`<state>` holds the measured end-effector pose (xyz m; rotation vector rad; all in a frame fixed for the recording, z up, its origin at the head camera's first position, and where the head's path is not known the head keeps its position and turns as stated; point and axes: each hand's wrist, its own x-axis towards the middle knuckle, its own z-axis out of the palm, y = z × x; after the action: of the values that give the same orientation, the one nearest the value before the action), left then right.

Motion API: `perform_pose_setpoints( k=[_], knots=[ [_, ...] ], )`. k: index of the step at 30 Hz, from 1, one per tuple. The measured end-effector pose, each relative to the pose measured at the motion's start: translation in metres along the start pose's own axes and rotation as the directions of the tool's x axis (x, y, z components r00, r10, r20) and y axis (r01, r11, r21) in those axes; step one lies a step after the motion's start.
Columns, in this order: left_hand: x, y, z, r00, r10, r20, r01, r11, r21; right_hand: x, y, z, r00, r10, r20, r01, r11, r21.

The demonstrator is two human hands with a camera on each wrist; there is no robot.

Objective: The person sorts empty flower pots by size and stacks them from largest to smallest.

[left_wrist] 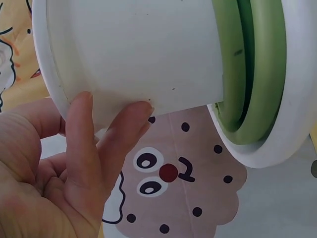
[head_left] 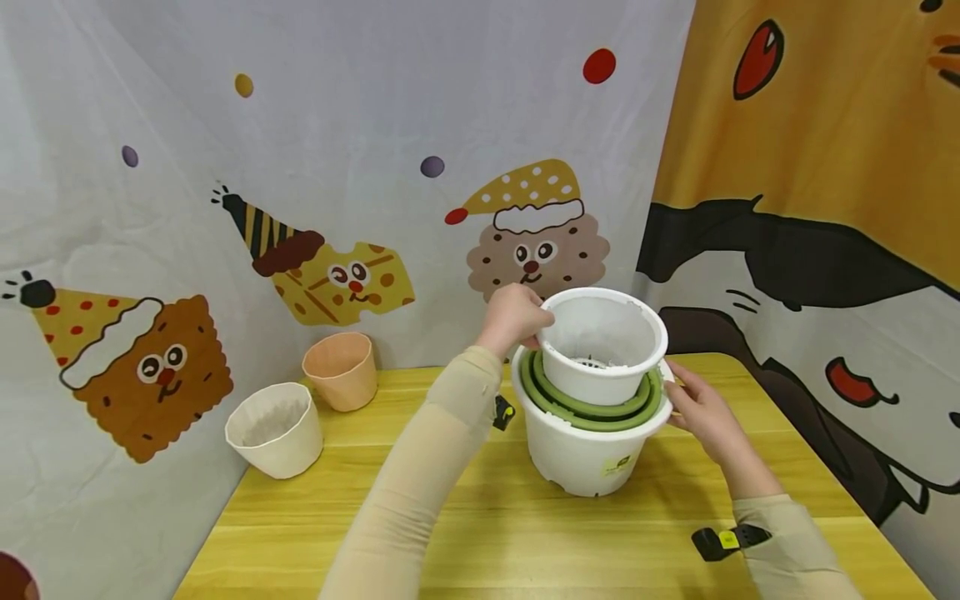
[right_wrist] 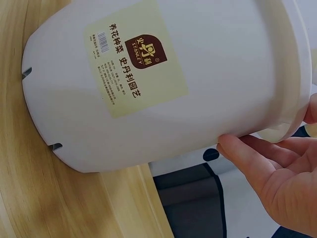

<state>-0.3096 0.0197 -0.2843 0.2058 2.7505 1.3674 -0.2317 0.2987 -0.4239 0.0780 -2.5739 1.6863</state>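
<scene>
My left hand [head_left: 514, 317] pinches the rim of a small white flowerpot [head_left: 597, 385], which stands partly raised above the nested pots. In the left wrist view, its fingers lie along the outside wall, just under the rim. Two green flowerpots [head_left: 594, 422], one inside the other, show only their rims beneath it. All sit within a large white flowerpot [head_left: 573, 454] on the table. My right hand [head_left: 705, 410] grips this large pot's rim at the right. A printed label [right_wrist: 136, 59] on the pot's side faces the right wrist camera.
A cream pot [head_left: 275, 431] with a faceted wall stands at the table's left edge, tilted in view. Just behind it is a peach pot [head_left: 342, 372]. The wooden table [head_left: 517, 542] meets a cartoon-printed curtain [head_left: 360, 100] at the back and sides.
</scene>
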Motion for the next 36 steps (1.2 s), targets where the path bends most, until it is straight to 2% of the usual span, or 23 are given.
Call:
perform_pose_setpoints(
  k=[8,15,17,25,36],
  knots=[
    [0.002,0.002,0.003,1.000,0.019,0.005,-0.019,1.000,0.010,0.000,-0.001,0.000,1.000,0.016,0.001,-0.016,1.000,-0.015],
    [0.004,0.001,0.006,0.999,0.040,0.018,-0.042,0.993,0.114,0.000,-0.001,0.002,1.000,0.029,-0.001,-0.029,0.999,-0.031],
    [0.004,-0.001,0.007,0.999,0.039,0.019,-0.041,0.992,0.119,0.000,0.000,0.002,1.000,0.029,-0.001,-0.029,0.999,-0.030],
    [0.003,-0.008,0.013,1.000,0.014,0.013,-0.015,0.999,0.032,-0.001,0.000,0.001,1.000,0.001,-0.002,-0.001,1.000,-0.018],
    [0.000,-0.016,0.019,1.000,0.011,-0.024,-0.011,1.000,-0.007,-0.001,0.000,0.001,1.000,-0.001,-0.002,0.001,1.000,-0.007]
  ],
)
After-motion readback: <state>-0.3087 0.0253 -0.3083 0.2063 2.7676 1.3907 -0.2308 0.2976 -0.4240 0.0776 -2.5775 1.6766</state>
